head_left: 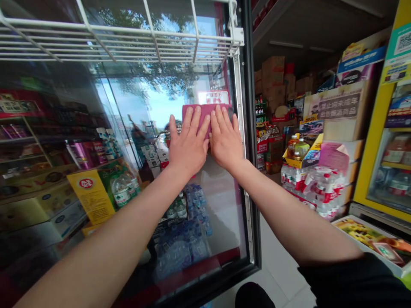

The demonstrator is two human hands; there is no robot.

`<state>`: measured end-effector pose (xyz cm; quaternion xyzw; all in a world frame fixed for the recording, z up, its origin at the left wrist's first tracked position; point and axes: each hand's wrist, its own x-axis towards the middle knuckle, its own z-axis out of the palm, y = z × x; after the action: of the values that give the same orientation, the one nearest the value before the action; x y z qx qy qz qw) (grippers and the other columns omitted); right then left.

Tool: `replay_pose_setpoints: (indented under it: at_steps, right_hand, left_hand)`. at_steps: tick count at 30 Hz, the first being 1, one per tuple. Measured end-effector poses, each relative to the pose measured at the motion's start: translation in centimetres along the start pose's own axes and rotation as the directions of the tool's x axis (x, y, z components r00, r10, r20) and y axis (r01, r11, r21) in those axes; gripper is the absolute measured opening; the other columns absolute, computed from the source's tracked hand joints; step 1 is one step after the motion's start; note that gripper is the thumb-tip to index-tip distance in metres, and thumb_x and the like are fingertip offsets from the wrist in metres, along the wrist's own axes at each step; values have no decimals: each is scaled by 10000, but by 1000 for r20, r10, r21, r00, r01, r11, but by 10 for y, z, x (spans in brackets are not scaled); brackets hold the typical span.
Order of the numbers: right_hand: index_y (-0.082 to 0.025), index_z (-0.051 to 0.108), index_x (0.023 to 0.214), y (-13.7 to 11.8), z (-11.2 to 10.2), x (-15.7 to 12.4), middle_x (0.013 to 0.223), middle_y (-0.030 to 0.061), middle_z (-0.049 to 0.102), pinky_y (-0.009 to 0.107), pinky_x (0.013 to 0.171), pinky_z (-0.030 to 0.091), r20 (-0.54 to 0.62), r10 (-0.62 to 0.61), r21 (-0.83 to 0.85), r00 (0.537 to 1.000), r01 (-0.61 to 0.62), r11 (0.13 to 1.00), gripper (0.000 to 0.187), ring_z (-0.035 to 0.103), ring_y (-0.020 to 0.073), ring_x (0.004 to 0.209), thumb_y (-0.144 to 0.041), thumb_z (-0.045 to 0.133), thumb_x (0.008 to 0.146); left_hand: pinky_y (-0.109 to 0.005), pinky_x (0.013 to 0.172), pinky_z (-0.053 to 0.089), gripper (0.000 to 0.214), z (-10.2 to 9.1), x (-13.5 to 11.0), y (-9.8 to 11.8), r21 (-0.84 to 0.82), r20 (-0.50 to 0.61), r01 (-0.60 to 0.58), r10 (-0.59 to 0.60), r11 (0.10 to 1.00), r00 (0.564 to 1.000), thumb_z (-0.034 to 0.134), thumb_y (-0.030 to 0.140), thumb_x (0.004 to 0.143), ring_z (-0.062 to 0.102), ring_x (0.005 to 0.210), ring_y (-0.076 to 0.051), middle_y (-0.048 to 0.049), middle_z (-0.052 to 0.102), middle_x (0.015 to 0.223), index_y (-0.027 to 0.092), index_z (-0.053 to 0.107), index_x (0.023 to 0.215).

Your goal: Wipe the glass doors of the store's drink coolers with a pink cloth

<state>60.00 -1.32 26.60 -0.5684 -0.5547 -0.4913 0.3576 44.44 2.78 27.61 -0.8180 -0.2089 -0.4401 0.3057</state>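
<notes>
A dark pink cloth [189,112] is spread on the inner side of a glass door [221,205]. My left hand [189,143] lies flat over its left part, fingers spread and pointing up. Beside it, my right hand [226,141] presses flat on the cloth's right part with fingers stretched out. The two hands nearly touch at the thumbs. Most of the cloth's lower part is hidden under them. Just above the cloth is a white and red sticker [213,97] on the glass.
A white wire rack [135,40] crosses above my hands. The door's black frame [252,171] runs down on the right. Beyond stand packs of bottles [326,188], cardboard boxes [272,81] and a yellow-framed fridge [372,171]. Shop goods and trees show in the glass.
</notes>
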Motion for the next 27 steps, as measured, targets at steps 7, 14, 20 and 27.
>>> replay_pose_setpoints:
  at_steps: [7,14,20,27]
  right_hand:
    - [-55,336,1721,-3,4,-97,1811,236,292,654,1391,211,109,47,-39,993,-43,998,644,210,354,1727,-224,412,1104]
    - [-76,467,1668,-25,5,-192,1748,237,411,653,1321,376,181,69,-90,981,-53,994,613,387,396,1657,-178,496,1064]
    - [-64,460,1668,-32,10,-217,1734,242,433,665,1284,435,157,25,-112,987,-8,994,642,432,410,1629,-142,501,1031]
    - [-28,419,1682,-10,-8,-94,1794,245,308,668,1369,272,127,0,-91,992,11,996,631,292,402,1695,-176,444,1069]
  left_hand:
    - [-729,1391,37,677,38,-66,35,4,97,-35,35,999,995,408,353,1094,127,1746,-316,-97,102,1851,242,269,1747]
    - [-707,1360,289,653,67,-146,72,13,178,-50,46,999,983,475,347,1077,339,1683,-341,-81,214,1807,272,339,1711]
    - [-647,1357,347,574,70,-166,72,24,125,-61,58,998,990,490,380,1082,521,1579,-288,-27,362,1750,317,449,1651]
    - [-711,1395,142,637,32,-69,34,49,31,-46,45,998,999,401,371,1102,286,1708,-317,-74,202,1820,236,322,1719]
